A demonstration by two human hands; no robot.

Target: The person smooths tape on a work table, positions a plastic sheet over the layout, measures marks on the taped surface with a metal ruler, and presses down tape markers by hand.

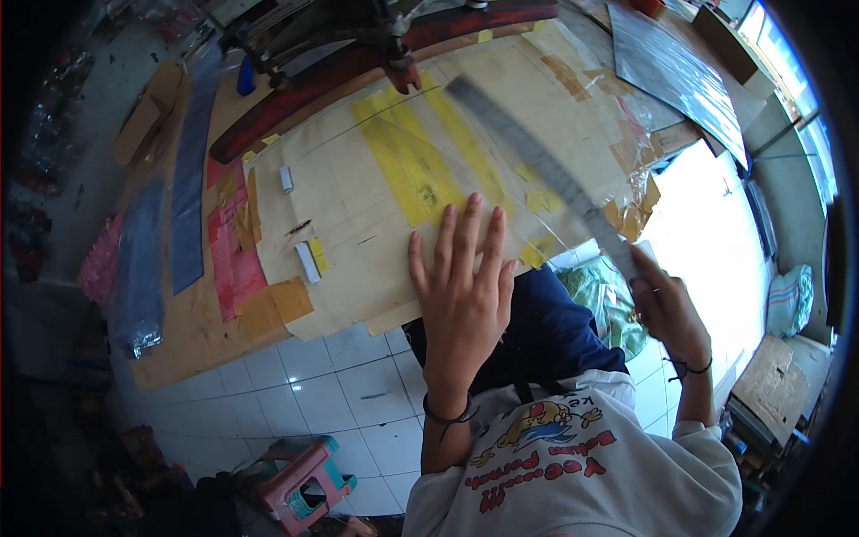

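Note:
My left hand (pixel 465 291) lies palm down near the front edge of the paper-covered worktop (pixel 340 215). Its fingers are stretched out and slightly spread over yellow tape strips (pixel 403 157), holding nothing. Clear plastic film (pixel 514 192) seems to lie on the surface beside it, though its outline is hard to follow. To the right, my right hand (pixel 667 304) is closed around the near end of a long grey ruler (pixel 546 170). The ruler slants over the worktop toward the machine, somewhat blurred, with no readable markings. I cannot tell whether it touches the surface.
A machine with a red curved bar (pixel 304 94) and a metal clamp (pixel 403 72) stands across the back. Plastic strips (pixel 192 197) lie at left, and a plastic sheet stack (pixel 680 80) at back right. A pink and teal stool (pixel 304 483) and green bag (pixel 608 304) are below.

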